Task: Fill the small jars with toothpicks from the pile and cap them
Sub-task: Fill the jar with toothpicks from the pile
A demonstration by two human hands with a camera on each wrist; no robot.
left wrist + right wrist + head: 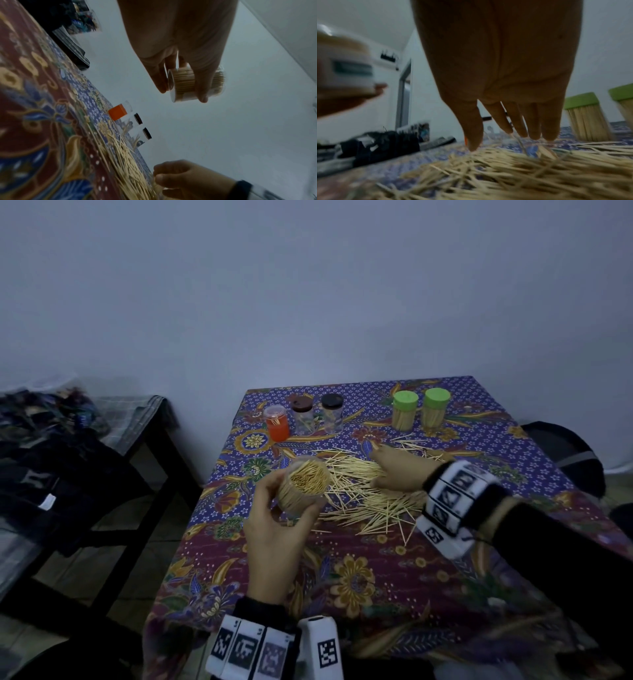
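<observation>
My left hand (284, 508) grips an uncapped clear jar (306, 479) packed full of toothpicks and holds it above the table's left side. The left wrist view shows the same jar (217, 82) lying sideways between thumb and fingers of that hand (181, 89). The toothpick pile (363, 491) spreads over the middle of the patterned tablecloth (376, 577). Over the pile is my right hand (376, 469), fingers extended down; in the right wrist view its fingertips (536, 135) touch the pile (505, 173) with nothing gripped.
At the back left stand an orange jar (276, 422) and two black-capped jars (302, 414) holding a few toothpicks. Two green-capped full jars (405, 409) stand at the back right. A dark side table with clothes (68, 446) is left of the table.
</observation>
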